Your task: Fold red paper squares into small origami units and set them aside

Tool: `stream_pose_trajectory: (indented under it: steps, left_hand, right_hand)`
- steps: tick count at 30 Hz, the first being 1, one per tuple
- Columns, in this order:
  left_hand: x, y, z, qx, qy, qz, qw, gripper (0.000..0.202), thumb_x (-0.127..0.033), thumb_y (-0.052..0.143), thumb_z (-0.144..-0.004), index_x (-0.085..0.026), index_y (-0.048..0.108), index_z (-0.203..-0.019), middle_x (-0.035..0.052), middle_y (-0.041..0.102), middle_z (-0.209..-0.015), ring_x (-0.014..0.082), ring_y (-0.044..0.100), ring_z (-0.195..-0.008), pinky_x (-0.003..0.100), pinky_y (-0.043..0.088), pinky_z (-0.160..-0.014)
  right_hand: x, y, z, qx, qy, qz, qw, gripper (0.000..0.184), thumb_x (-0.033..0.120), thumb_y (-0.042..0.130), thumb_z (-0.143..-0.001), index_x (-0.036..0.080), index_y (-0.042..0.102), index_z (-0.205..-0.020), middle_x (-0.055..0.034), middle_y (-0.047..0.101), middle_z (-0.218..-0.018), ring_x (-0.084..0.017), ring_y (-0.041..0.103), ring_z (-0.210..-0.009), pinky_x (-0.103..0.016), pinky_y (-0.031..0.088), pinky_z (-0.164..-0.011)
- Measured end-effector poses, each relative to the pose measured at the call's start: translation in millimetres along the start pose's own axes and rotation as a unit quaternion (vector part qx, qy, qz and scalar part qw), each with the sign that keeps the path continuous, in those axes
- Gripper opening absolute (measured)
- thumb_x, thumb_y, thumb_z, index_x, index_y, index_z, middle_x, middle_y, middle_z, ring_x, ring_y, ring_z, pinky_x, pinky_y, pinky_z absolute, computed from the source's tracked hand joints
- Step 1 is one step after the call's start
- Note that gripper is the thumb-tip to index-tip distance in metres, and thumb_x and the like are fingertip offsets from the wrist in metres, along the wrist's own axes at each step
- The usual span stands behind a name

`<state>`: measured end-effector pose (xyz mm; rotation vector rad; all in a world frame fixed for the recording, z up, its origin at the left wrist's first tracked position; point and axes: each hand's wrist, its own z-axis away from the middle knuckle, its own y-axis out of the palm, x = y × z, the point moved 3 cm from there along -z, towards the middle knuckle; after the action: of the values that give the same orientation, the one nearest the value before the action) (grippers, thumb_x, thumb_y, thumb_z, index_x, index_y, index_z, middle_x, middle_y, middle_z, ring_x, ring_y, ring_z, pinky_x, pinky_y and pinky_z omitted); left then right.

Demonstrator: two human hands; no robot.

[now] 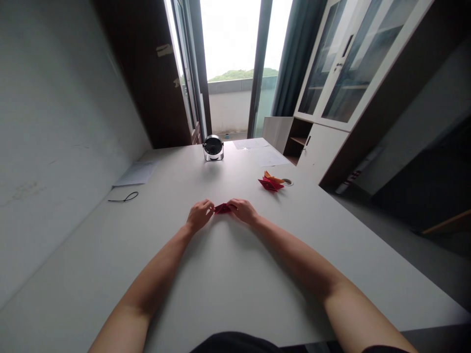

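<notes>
A small folded piece of red paper [222, 208] lies on the white table [228, 274] in front of me. My left hand [199, 214] pinches its left end with curled fingers. My right hand [243, 210] pinches its right end the same way. Both forearms stretch out over the table toward it. The paper's underside is hidden by my fingers.
A pile of folded red and orange paper shapes [271, 181] lies to the right, next to a round cable hole [287, 182]. A small black and silver fan [213, 147] stands at the far end. Sheets of paper [136, 173] and a black cord [123, 198] lie at left.
</notes>
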<state>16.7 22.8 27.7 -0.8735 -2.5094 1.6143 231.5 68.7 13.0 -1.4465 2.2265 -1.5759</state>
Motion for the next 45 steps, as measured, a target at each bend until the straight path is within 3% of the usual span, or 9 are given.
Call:
stream_pose_trajectory:
  steps: [13,18,21,23,26,28,32,37,45]
  left_hand:
    - [-8.5,-7.4,-0.7,0.004,0.025,0.086,0.996,0.012,-0.036,0.062,-0.089,-0.025,0.068,-0.091,0.0065,0.068,-0.105,0.0215,0.063,-0.095,0.035,0.048,-0.088]
    - [3.3,2.3,-1.1,-0.016,-0.051,0.163,0.985,0.016,-0.031,0.055,-0.09,-0.023,0.067,-0.084,0.0049,0.069,-0.1,0.0183,0.064,-0.087,0.032,0.05,-0.082]
    - [17.0,13.1,-2.5,-0.037,-0.141,0.294,0.945,0.021,-0.036,0.053,-0.089,-0.02,0.065,-0.082,0.0037,0.069,-0.086,0.0169,0.064,-0.076,0.031,0.052,-0.075]
    - [26.5,18.6,-3.1,-0.063,-0.212,0.383,0.897,0.026,-0.041,0.052,-0.088,-0.019,0.061,-0.078,0.0034,0.068,-0.077,0.0173,0.065,-0.073,0.031,0.053,-0.074]
    - [36.5,21.2,-3.7,-0.1,-0.269,0.506,0.814,0.028,-0.046,0.05,-0.086,-0.019,0.053,-0.079,0.008,0.071,-0.09,0.0193,0.069,-0.082,0.035,0.054,-0.079]
    - [40.3,19.2,-4.0,-0.109,-0.269,0.547,0.786,0.029,-0.048,0.048,-0.086,-0.019,0.05,-0.082,0.0122,0.071,-0.105,0.0212,0.07,-0.092,0.038,0.054,-0.083]
    - [44.1,15.8,-3.1,-0.097,-0.259,0.557,0.783,0.032,-0.052,0.043,-0.086,-0.02,0.048,-0.081,0.0121,0.071,-0.102,0.0231,0.069,-0.099,0.039,0.054,-0.085]
    - [38.7,16.5,-4.0,-0.096,-0.247,0.554,0.789,0.025,-0.044,0.043,-0.085,-0.022,0.043,-0.073,0.0034,0.061,-0.075,0.0184,0.065,-0.079,0.038,0.054,-0.082]
    - [27.9,15.3,-5.1,-0.078,-0.266,0.51,0.814,0.027,-0.044,0.043,-0.084,-0.023,0.036,-0.069,-0.0019,0.048,-0.064,0.0132,0.054,-0.061,0.03,0.05,-0.069]
  right_hand:
    - [4.9,-2.1,0.3,0.005,0.009,-0.014,1.0,0.019,0.019,0.055,-0.093,0.024,0.072,-0.096,-0.0021,0.074,-0.093,-0.015,0.065,-0.08,-0.025,0.046,-0.077]
    - [7.6,-2.5,0.3,0.021,-0.014,0.014,1.0,0.017,0.019,0.055,-0.095,0.023,0.071,-0.097,-0.0027,0.072,-0.092,-0.014,0.063,-0.082,-0.025,0.047,-0.078]
    - [11.7,-5.5,0.1,0.019,-0.054,0.041,0.998,0.017,0.019,0.053,-0.097,0.022,0.07,-0.096,-0.0064,0.071,-0.103,-0.017,0.062,-0.095,-0.027,0.049,-0.082]
    - [14.7,-7.8,0.3,0.012,-0.085,0.057,0.995,0.018,0.02,0.051,-0.098,0.022,0.069,-0.097,-0.0085,0.068,-0.113,-0.019,0.06,-0.104,-0.03,0.05,-0.085]
    - [17.9,-10.6,0.9,0.001,-0.114,0.069,0.991,0.019,0.02,0.049,-0.099,0.023,0.068,-0.098,-0.0094,0.064,-0.123,-0.021,0.057,-0.112,-0.035,0.051,-0.087]
    - [18.7,-12.2,1.3,-0.006,-0.115,0.066,0.991,0.019,0.021,0.049,-0.099,0.024,0.067,-0.099,-0.0096,0.063,-0.126,-0.022,0.056,-0.113,-0.036,0.052,-0.087]
    - [18.7,-15.3,1.6,-0.022,-0.096,0.042,0.994,0.02,0.024,0.047,-0.101,0.024,0.067,-0.103,-0.0097,0.06,-0.128,-0.021,0.057,-0.113,-0.036,0.052,-0.088]
    - [18.6,-18.7,1.6,-0.06,-0.067,0.018,0.996,0.021,0.027,0.046,-0.101,0.024,0.067,-0.103,-0.0095,0.059,-0.121,-0.02,0.058,-0.106,-0.033,0.052,-0.088]
    - [13.9,-27.4,2.5,-0.119,0.003,0.056,0.991,0.023,0.029,0.044,-0.101,0.022,0.066,-0.101,-0.0106,0.062,-0.1,-0.023,0.056,-0.097,-0.033,0.048,-0.085]
